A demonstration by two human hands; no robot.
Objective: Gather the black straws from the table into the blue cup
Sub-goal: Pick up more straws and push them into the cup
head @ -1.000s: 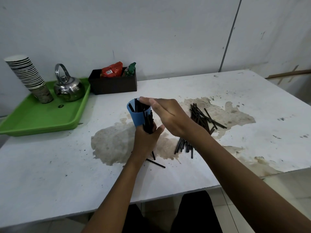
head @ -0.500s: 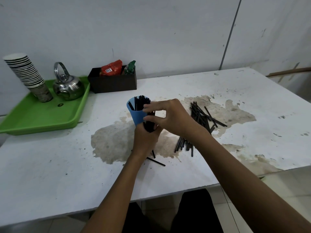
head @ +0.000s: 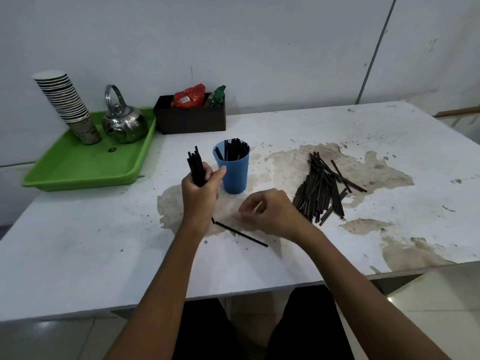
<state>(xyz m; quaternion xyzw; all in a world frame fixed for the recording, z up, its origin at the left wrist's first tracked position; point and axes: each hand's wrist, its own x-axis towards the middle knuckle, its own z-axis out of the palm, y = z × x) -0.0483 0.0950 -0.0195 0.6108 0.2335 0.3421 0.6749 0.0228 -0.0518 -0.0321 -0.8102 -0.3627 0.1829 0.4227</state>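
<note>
Where paint peeled, straws (head: 322,188) litter table (head: 78,245).

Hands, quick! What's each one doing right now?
Left hand: closed on a bundle of black straws, upright beside the blue cup.
Right hand: fingers curled, loosely open, holding nothing.

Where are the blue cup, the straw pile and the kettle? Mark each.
blue cup (head: 235,175): head view, on its outer front wall.
straw pile (head: 320,189): head view, on the middle of the heap.
kettle (head: 125,124): head view, on its steel belly.
</note>
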